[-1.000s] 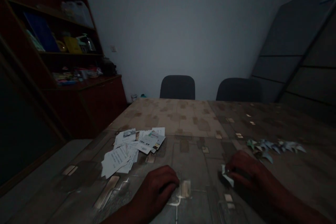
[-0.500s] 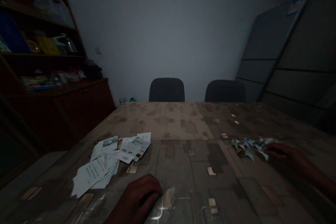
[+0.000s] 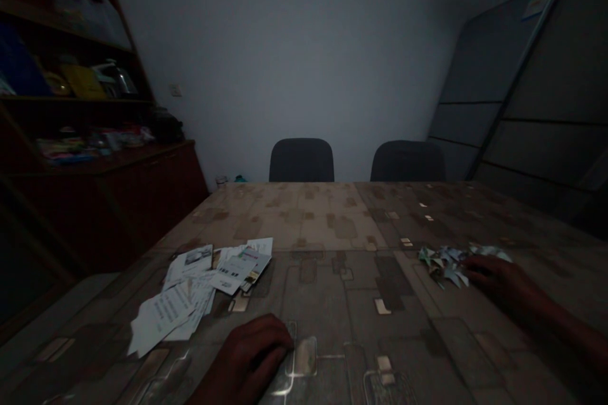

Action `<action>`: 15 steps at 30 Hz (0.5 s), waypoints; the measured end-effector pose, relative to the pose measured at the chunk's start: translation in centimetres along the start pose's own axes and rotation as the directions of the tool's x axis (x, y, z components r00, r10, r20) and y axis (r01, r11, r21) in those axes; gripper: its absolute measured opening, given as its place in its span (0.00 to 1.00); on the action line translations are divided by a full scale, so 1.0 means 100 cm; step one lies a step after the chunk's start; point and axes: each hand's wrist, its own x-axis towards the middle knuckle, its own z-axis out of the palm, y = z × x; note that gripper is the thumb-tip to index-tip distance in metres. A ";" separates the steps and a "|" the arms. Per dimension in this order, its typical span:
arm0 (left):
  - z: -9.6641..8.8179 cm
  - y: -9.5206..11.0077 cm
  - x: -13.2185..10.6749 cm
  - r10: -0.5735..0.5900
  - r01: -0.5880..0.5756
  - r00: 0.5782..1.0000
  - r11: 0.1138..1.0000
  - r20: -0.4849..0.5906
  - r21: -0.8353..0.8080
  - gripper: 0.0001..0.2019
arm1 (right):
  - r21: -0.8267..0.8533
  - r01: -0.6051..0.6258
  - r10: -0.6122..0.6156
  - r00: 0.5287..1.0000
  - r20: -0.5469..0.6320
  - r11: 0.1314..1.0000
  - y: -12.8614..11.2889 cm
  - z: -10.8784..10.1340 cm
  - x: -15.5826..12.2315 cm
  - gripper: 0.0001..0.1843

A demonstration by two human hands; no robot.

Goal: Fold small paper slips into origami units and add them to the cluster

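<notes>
The folded paper pieces (image 3: pixel 444 261) lie in a short, loose row on the table (image 3: pixel 332 228), ahead of me and to my right. They are small, pointed, creased shapes with pale, white and blue-green faces. The light is too dim to count them or read any print. They touch and overlap one another, and some tips stand slightly raised. My right hand (image 3: pixel 498 281) covers the row's right end, fingers resting on it. The left end lies bare.

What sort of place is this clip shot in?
Probably a dim office or meeting room: a large table with two dark chairs at its far side, a wooden shelf unit crowded with supplies on the left, and loose printed papers on the table.
</notes>
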 end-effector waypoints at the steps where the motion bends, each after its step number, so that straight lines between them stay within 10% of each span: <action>1: 0.000 0.001 0.000 -0.005 0.005 1.000 1.000 -0.003 0.002 0.09 | 0.025 0.023 -0.025 0.996 0.085 0.999 0.001 -0.001 0.000 0.09; 5: -0.001 0.004 0.001 -0.015 0.015 1.000 0.999 0.001 0.030 0.09 | 0.074 0.046 -0.064 0.961 0.270 0.996 0.009 -0.004 0.000 0.09; 15: 0.000 0.002 0.001 0.015 -0.015 1.000 1.000 -0.015 0.020 0.09 | 0.102 -0.037 0.009 0.966 0.257 0.994 0.022 -0.008 0.000 0.08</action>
